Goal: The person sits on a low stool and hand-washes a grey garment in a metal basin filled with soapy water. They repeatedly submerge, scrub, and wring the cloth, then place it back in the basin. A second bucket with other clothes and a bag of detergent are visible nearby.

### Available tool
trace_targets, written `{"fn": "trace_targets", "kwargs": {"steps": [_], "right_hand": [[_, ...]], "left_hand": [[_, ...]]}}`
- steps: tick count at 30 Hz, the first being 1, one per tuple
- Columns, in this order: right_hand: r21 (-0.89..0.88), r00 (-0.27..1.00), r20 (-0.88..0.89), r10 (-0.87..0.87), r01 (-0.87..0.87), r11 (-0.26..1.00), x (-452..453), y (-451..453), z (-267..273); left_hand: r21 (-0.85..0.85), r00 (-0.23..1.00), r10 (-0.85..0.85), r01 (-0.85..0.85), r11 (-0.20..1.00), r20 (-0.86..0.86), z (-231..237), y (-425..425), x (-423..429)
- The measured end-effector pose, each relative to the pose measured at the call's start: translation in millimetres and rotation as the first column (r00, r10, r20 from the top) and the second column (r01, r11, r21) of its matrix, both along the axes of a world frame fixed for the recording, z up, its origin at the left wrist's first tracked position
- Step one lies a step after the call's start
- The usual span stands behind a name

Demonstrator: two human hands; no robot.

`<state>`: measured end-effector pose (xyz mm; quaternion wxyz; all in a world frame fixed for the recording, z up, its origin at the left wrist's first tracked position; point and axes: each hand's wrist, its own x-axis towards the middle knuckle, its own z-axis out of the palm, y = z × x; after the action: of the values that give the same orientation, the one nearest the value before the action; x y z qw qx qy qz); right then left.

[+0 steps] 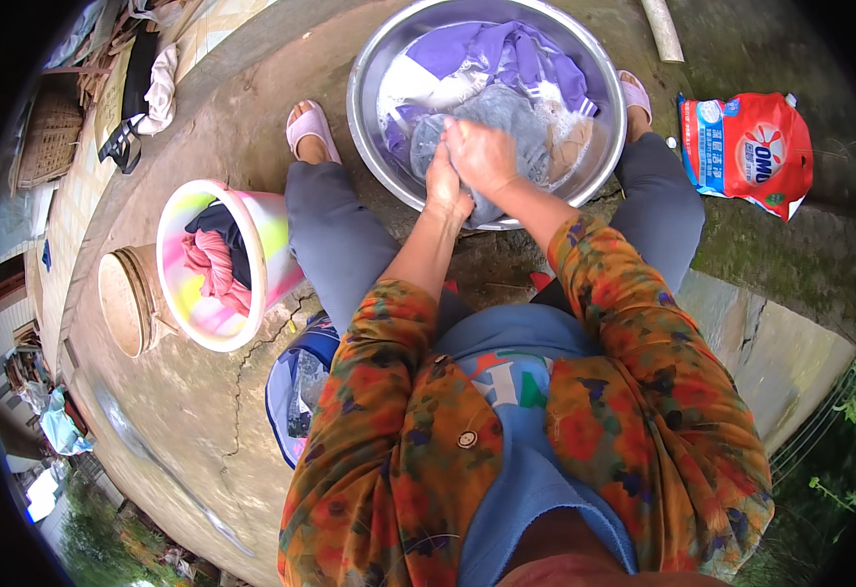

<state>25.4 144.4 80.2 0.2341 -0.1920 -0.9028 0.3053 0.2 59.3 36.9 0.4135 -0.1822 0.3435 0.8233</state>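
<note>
Both of my hands are together over the near side of a round metal basin [604, 158]. My left hand [446, 183] and my right hand [483, 150] are closed on a wet grey cloth [512, 114], part of which hangs toward the near rim. Behind it in the basin lies a purple garment [497, 51] with white stripes, among white suds. A brown cloth [573, 147] shows in the water on the right. What lies under the grey cloth is hidden.
To the left stand a multicoloured bucket [275, 242] with red and dark clothes inside and a beige bucket [121, 304]. A blue-rimmed container [281, 418] sits by my left leg. On the right lies a red OMO detergent bag [758, 158], below a pale pipe [664, 33].
</note>
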Motion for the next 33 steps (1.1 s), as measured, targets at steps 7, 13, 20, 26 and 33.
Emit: {"fn": "trace_targets", "kwargs": {"steps": [7, 13, 20, 26, 33], "right_hand": [[-0.141, 0.984, 0.015, -0.180, 0.181, 0.973, 10.4, 29.1, 4.8], [-0.015, 0.939, -0.253, 0.232, -0.244, 0.970, 49.6, -39.1, 37.1], [-0.058, 0.999, -0.044, -0.005, 0.003, 0.998, 15.4, 1.0, -1.5], [-0.828, 0.940, 0.324, 0.103, 0.229, 0.511, 22.1, 68.2, -28.9], [-0.772, 0.926, 0.187, 0.327, -0.067, 0.632, 40.0, 81.4, -57.5]], "left_hand": [[0.064, 0.997, -0.034, 0.038, 0.997, -0.063, 40.5, 6.3, -1.0], [0.205, 0.989, -0.140, 0.148, 0.968, -0.052, 17.7, -4.9, -16.4], [0.029, 0.999, 0.003, -0.002, 1.000, -0.051, 4.7, 3.4, -6.3], [0.092, 0.970, -0.033, 0.057, 0.994, -0.241, 51.4, 2.8, -4.6], [0.199, 0.940, -0.206, 0.264, 0.944, -0.271, 69.7, -7.1, -12.6]]}}
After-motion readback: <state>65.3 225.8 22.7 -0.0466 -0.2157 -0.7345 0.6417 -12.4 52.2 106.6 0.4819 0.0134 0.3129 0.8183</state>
